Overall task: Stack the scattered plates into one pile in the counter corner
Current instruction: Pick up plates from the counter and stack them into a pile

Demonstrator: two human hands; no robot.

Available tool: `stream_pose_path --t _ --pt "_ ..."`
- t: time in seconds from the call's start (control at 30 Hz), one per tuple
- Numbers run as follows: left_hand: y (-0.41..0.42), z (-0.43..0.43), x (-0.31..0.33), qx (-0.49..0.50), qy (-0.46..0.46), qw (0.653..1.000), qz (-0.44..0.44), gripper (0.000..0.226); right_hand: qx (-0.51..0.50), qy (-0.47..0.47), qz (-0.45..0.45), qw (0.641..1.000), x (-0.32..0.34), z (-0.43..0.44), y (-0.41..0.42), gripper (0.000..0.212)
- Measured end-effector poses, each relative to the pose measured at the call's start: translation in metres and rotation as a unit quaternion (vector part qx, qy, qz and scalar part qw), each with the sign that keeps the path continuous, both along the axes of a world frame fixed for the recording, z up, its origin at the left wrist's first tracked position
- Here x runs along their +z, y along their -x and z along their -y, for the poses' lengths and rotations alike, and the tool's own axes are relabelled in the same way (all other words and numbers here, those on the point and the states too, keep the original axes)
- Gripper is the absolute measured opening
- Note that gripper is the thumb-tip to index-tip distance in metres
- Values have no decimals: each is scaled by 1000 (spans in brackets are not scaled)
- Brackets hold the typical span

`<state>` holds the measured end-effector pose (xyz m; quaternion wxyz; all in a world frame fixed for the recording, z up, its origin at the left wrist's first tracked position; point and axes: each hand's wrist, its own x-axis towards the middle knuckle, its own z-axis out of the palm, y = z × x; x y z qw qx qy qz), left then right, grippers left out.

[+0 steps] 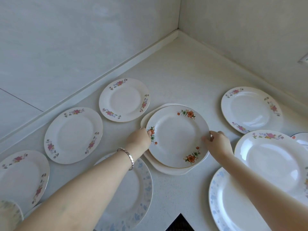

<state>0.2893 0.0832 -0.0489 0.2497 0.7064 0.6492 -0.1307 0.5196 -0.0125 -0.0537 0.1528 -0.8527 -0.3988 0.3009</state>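
A round plate with orange flowers [176, 139] lies on a plain cream plate with squarish corners [168, 170] in the middle of the counter. My left hand [140, 139] grips the orange-flower plate's left rim and my right hand [216, 143] grips its right rim. Pink-flower plates lie scattered around: one behind the pair [124, 99], one to the left [73, 135], one at far left [23, 177], one at back right [250, 109], one at right [273, 162]. Blue-patterned plates lie under my left forearm [133, 194] and my right forearm [233, 205].
The white counter [180, 75] runs back to the corner where two tiled walls meet. A raised white ledge [106, 75] borders the left wall. A dark gap [180, 222] shows at the counter's front notch. Part of another plate [301, 139] shows at the right edge.
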Motion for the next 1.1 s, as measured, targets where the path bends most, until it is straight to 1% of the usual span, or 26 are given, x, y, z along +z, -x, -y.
stream_pose_path --t 0.1,0.2,0.33,0.47,0.53,0.6,0.63,0.7,0.73,0.77,0.83,0.87,0.93,1.03,1.1 --pt "-2 -4 1 -39 -23 998 -42 46 1 -6 -1 1000 -1 -3 0 25" --pt "0 -5 1 -39 -40 997 -49 44 5 -5 -1 1000 -2 -4 3 26" --pt "6 6 -5 -22 -56 998 -13 40 -9 4 -14 1000 -5 -2 5 34" --pt "12 13 -7 -5 -73 997 32 35 -45 -25 -50 997 -8 -3 5 25" --pt "13 16 -7 28 -75 995 57 34 -73 -31 -78 994 -7 -3 5 23" --pt "12 18 -7 87 -71 989 94 34 -100 -38 -105 989 -7 -2 5 28" --pt "12 18 -7 126 -61 983 120 36 -113 -39 -103 987 -8 -1 5 36" --pt "10 16 -5 202 -22 963 176 47 -146 -17 -89 985 -9 1 6 57" --pt "10 15 -4 227 3 954 197 51 -168 -10 -110 980 -8 2 8 60" --pt "10 14 -4 231 22 951 206 50 -184 -13 -145 972 -8 1 10 54" --pt "13 13 -5 209 33 956 205 45 -196 -17 -210 958 -4 -1 14 39" --pt "14 12 -4 205 38 956 204 44 -202 -12 -220 954 -2 -3 16 38" --pt "15 12 -3 200 55 959 194 45 -213 7 -215 953 0 -5 17 41" --pt "18 14 2 166 81 971 152 46 -203 46 -189 960 1 -2 16 32" --pt "19 17 3 144 92 976 136 49 -197 65 -174 963 -3 6 16 31"
